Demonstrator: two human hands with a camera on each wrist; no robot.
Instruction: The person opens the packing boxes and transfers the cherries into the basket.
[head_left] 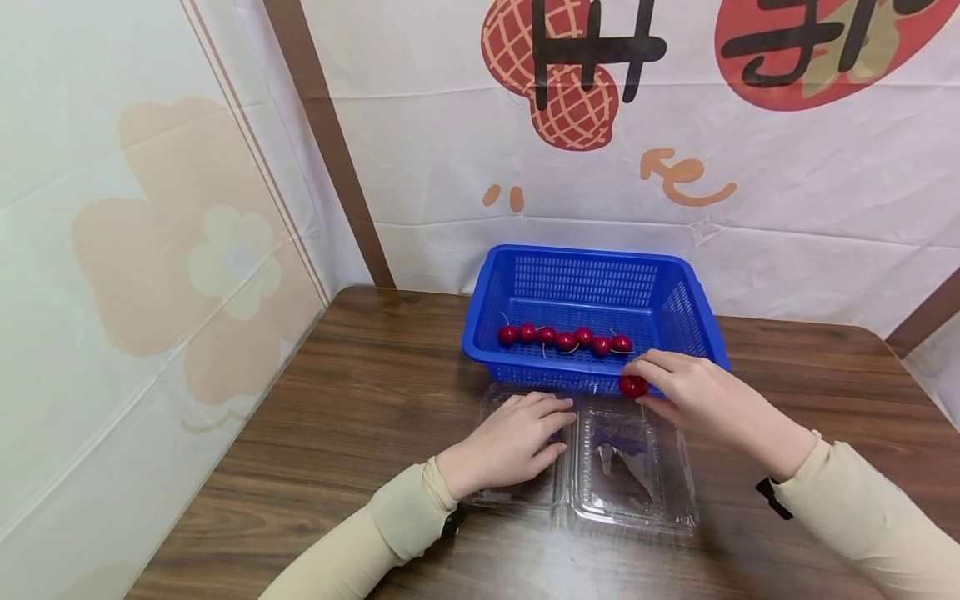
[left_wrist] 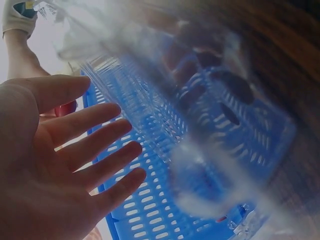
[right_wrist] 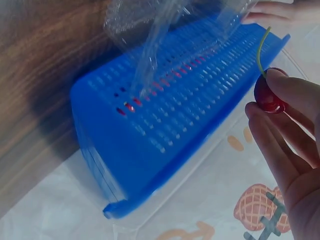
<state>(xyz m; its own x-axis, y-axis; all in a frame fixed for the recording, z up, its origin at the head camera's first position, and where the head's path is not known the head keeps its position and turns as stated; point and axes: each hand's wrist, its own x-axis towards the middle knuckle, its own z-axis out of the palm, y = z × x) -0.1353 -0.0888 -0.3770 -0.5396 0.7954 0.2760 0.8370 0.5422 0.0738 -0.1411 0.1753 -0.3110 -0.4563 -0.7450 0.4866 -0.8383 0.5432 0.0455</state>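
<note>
A dark red cherry [head_left: 633, 386] with a green stem is pinched between the thumb and fingers of my right hand [head_left: 693, 398], near the front rim of the basket. The right wrist view shows this cherry [right_wrist: 267, 99] up close, its stem pointing up. My left hand [head_left: 513, 442] lies over the left half of a clear plastic clamshell box [head_left: 678, 508], palm down with fingers spread and relaxed. The box stands unfolded, its two halves side by side. Behind it, a blue basket [head_left: 585, 252] has several cherries [head_left: 566, 342] in a row on its floor.
The brown wooden table [head_left: 352, 400] carries everything. A white printed cloth [head_left: 420, 125] hangs right behind the basket, and another pale cloth with a flower [head_left: 240, 258] borders the table's left side.
</note>
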